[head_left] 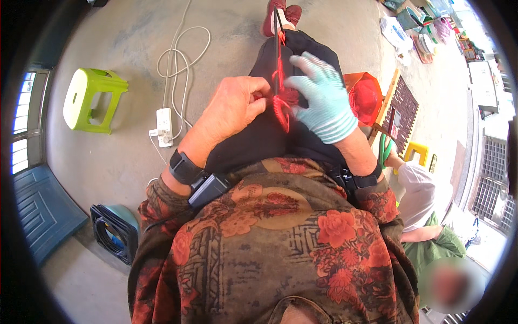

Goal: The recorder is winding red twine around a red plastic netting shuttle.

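Note:
My left hand, bare, is closed in a pinch just left of a thin dark strip that stretches from my feet over my lap. What its fingertips hold is hidden. Red cord hangs in loops along the strip, bunched between my two hands. My right hand wears a pale teal and white striped glove. Its fingers are spread apart, slightly blurred, with thumb and forefinger close beside the red cord; whether they touch it I cannot tell.
A red bag stands right of my knees, near a wooden frame with dark woven strips. Another person sits at the right. To the left are a green stool, a power strip with white cable, and a black-framed box.

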Demonstrator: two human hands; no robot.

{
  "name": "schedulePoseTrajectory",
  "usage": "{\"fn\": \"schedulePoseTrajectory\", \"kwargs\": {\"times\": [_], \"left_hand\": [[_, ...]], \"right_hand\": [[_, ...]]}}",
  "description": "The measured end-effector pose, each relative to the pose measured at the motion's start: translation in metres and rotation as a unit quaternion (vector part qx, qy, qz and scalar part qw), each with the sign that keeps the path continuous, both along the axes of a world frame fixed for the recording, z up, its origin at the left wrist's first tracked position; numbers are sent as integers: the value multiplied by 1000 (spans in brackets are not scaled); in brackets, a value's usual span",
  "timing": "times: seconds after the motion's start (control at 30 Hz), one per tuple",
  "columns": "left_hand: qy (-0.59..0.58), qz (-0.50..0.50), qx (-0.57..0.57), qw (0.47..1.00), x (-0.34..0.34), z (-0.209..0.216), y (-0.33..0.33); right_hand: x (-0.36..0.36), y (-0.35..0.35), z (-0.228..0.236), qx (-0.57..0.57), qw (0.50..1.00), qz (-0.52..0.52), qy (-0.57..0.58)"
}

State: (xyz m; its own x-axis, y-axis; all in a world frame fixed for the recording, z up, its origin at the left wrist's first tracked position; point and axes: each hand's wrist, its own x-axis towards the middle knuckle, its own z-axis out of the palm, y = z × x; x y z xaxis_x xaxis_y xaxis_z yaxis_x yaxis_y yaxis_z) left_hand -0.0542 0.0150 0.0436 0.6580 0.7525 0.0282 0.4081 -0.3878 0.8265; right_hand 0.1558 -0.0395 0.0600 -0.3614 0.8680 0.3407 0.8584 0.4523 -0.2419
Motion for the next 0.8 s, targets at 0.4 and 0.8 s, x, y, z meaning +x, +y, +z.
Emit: {"fn": "schedulePoseTrajectory", "kwargs": {"times": [0.4, 0.8], "left_hand": [[-455, -90, -588, 662, 0, 37, -27], [-437, 3, -608, 663, -21, 17, -19]], "right_hand": [[11, -41, 65, -257, 653, 178, 690], [50, -66, 56, -341, 323, 366, 803]]}}
